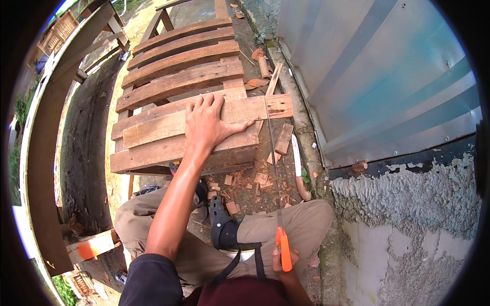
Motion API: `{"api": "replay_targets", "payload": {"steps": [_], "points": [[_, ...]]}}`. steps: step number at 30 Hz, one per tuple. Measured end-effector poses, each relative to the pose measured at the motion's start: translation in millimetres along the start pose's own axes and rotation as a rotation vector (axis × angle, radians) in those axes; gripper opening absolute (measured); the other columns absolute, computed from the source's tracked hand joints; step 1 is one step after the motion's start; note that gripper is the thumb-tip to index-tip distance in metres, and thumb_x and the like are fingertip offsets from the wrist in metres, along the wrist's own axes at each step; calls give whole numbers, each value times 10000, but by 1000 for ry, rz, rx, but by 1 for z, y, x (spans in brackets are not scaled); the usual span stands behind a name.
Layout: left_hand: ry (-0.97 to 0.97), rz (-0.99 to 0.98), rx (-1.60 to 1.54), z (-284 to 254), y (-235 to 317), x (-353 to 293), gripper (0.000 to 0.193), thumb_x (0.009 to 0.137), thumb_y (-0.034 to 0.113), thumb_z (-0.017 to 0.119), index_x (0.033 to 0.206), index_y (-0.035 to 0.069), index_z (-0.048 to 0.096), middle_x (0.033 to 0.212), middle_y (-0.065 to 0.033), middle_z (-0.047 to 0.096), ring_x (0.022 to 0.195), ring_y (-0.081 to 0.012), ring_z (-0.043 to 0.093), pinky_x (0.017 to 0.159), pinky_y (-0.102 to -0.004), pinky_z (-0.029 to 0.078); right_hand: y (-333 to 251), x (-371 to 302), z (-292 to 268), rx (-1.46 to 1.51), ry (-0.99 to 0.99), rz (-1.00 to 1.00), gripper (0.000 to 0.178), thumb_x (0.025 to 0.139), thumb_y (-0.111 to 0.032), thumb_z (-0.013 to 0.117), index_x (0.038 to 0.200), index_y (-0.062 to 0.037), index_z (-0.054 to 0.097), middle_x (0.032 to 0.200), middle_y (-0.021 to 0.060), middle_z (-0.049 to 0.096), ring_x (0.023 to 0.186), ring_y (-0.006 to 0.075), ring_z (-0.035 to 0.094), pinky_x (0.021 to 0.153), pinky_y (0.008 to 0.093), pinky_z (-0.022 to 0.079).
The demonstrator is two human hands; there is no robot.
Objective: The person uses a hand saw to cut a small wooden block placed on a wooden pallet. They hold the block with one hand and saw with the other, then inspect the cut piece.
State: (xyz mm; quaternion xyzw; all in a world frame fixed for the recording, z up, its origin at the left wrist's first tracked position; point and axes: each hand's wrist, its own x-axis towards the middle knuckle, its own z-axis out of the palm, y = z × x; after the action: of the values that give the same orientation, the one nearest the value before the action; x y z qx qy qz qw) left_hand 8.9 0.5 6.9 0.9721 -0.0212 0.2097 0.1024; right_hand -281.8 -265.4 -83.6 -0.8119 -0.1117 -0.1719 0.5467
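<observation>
Plank [242, 109] lies under left fingers [207, 103], handsaw [279, 219] across it

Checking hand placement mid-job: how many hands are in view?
2: the left hand, spread on the plank; the right hand, partly hidden, gripping the orange-handled saw.

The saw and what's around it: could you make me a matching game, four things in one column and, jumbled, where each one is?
1. Left hand
2. Right hand
3. Saw blade
4. Metal sheeting

A. Across the board, near its right end
B. Closed around the orange handle
C. Upright, at the picture's upper right
D. Resting on the board, thumb out sideways

Pairs: 1-D, 2-B, 3-A, 4-C
</observation>
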Motion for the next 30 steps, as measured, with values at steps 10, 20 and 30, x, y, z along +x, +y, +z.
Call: {"api": "replay_targets", "payload": {"steps": [10, 20, 30], "points": [[23, 6, 37, -7, 6, 2, 815, 640, 691, 825, 1094, 26, 704, 1115, -118, 652, 1128, -321, 587, 1012, -461, 433, -7, 179, 56, 310, 28, 243, 190, 928, -73, 674, 760, -10, 613, 595, -14, 550, 513, 74, 493, 488, 296, 373], [0, -6, 21, -2, 5, 0, 809, 624, 687, 832, 1071, 25, 705, 1069, -107, 638, 1108, -306, 586, 992, -451, 440, 17, 48, 3, 71, -36, 67, 68, 843, -30, 638, 842, 36, 654, 637, 102, 596, 526, 226, 642, 516, 328, 499], [27, 18, 15, -5, 6, 2, 807, 632, 679, 832, 1081, 26, 681, 1071, -116, 637, 1115, -313, 583, 990, -449, 450, 7, 116, 42, 143, 56, 73, 79, 873, -56, 641, 839, 12, 661, 587, 102, 565, 472, 246, 591, 472, 364, 430]]}}
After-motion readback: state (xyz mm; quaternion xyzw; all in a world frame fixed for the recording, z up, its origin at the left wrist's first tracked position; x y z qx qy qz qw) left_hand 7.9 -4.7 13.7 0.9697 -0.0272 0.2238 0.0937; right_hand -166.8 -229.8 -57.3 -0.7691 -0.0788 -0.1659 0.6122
